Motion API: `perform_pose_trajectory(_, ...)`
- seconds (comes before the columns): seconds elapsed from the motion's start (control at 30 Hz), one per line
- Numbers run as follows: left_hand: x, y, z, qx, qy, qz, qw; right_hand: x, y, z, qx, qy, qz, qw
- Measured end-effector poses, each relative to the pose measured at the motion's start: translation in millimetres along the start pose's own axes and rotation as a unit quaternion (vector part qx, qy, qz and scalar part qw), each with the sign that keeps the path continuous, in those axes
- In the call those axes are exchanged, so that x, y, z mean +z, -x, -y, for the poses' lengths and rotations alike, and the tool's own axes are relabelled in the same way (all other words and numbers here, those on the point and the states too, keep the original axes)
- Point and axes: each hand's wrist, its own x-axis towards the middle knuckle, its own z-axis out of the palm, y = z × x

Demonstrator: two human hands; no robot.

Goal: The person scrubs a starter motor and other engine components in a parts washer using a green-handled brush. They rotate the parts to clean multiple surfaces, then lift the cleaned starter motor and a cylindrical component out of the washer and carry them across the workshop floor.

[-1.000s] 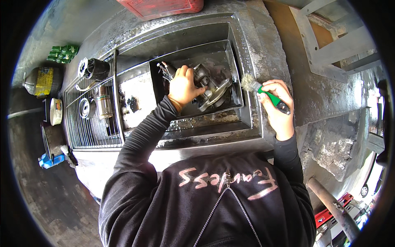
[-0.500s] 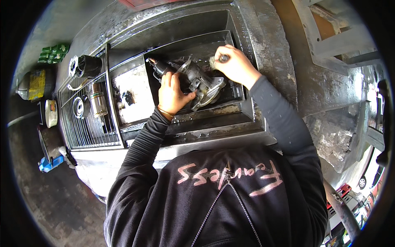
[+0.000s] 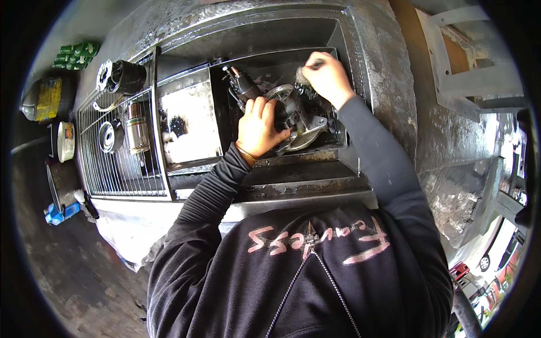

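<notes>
R hand (image 3: 331, 80) fingers clenched round a brush (image 3: 302, 77), handle mostly hidden in the fist, bristles pointing L just beyond the housing's far side; contact w/ metal can't be told. L hand (image 3: 258, 129) fingers grasp the L side of the cast metal housing (image 3: 307, 138), thumb spread toward its near edge; thin gold bracelet (image 3: 245, 156) on that wrist. Housing lies tilted in the R part of a dark wet tray (image 3: 269, 61), w/ a blk cyl. part (image 3: 243, 84) just L of it, also in the tray. Tray sits inside a bigger metal basin (image 3: 253, 32). L of tray: pale panel (image 3: 194, 127) w/ dark stains, then wire rack (image 3: 93, 177) holding blk housing (image 3: 129, 78), coppery armature (image 3: 137, 128) & round cap (image 3: 110, 137). Farther L, off the rack: green bottles (image 3: 77, 56), dark jug (image 3: 48, 100) w/ yellow label, white tub (image 3: 66, 142), blue container (image 3: 63, 213). Far R, low: a parked car (image 3: 493, 245), partly seen.
</notes>
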Motion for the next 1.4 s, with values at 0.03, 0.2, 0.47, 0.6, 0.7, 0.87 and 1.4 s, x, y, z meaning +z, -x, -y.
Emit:
perform_pose_trajectory(0.03, 0.7, 0.1, 0.1, -0.001, 0.004, -0.005, 1.0, -8.6, 8.5, 13.3, 0.013, -0.077, -0.008, 0.997)
perform_pose_trajectory(0.2, 0.3, 3.0, 2.0, -0.009, -0.001, -0.02, 1.0, -20.7, 58.7, 45.5, -0.137, -0.202, 0.031, 0.969)
perform_pose_trajectory(0.47, -1.9, 8.0, 5.6, -0.02, -0.016, -0.03, 0.999, -2.2, 67.9, 47.2, -0.169, -0.249, 0.004, 0.954)
perform_pose_trajectory(0.6, -3.8, 9.9, 6.6, -0.021, -0.014, -0.036, 0.999, -3.4, 66.1, 57.1, -0.026, -0.234, -0.096, 0.967)
perform_pose_trajectory(0.7, -3.6, 9.4, 7.4, -0.013, -0.019, -0.045, 0.999, -4.9, 63.9, 61.0, -0.12, -0.24, -0.003, 0.963)
perform_pose_trajectory(0.87, -3.0, 9.8, 6.0, -0.022, -0.008, -0.047, 0.999, -3.6, 61.4, 56.6, -0.014, -0.246, -0.079, 0.966)
perform_pose_trajectory(1.4, -3.4, 6.4, 1.5, -0.014, -0.023, -0.035, 0.999, -4.2, 64.0, 48.3, 0.047, -0.248, -0.092, 0.963)
